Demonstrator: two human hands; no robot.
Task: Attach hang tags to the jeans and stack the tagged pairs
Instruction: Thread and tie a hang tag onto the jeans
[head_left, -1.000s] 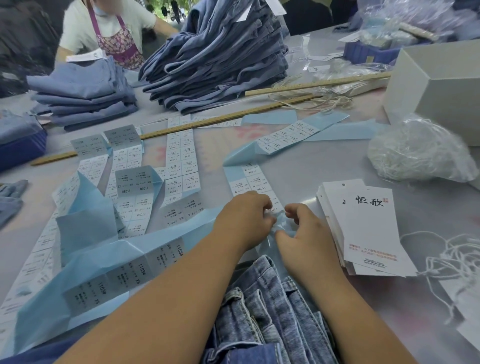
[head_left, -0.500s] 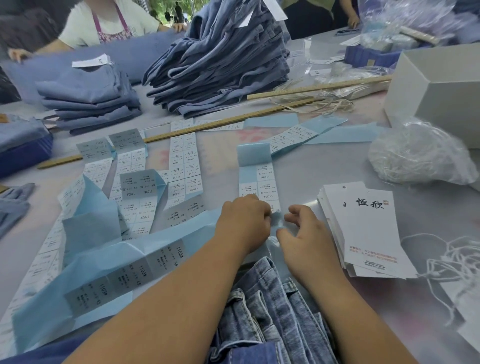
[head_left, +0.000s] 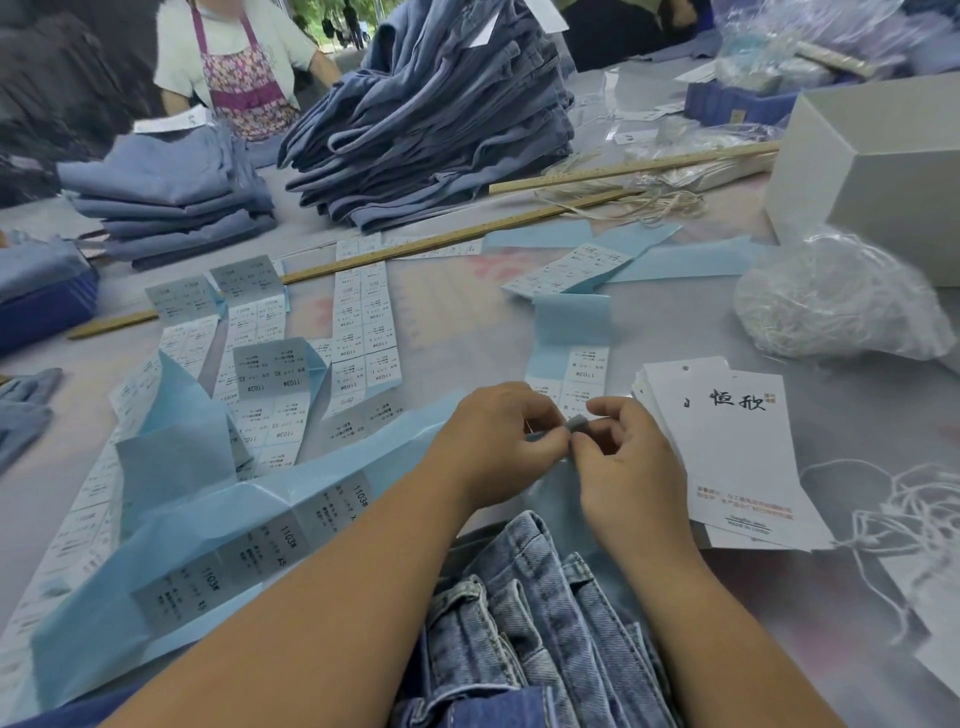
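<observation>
Both my arms reach forward, bare. My left hand (head_left: 493, 441) and right hand (head_left: 626, 467) meet in middle, fingertips touching. Fingers of both curl in and pinch small grey sticker (head_left: 575, 423) between them.

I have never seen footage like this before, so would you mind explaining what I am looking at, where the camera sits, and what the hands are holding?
There is no machine here. The camera is worn on a person's head and looks forward and down, so the two bare arms reaching in from the bottom are the wearer's own. The left hand and right hand meet over the table, together pinching a small grey sticker; it looks peeled from the short label strip just beyond them, though I cannot be sure. Below the hands lie light blue jeans. To the right sits a stack of white hang tags, with loose white strings beside it. On the left are more label strips on blue backing paper. Farther back are folded jeans piles, long wooden rulers and another worker in an apron.
</observation>
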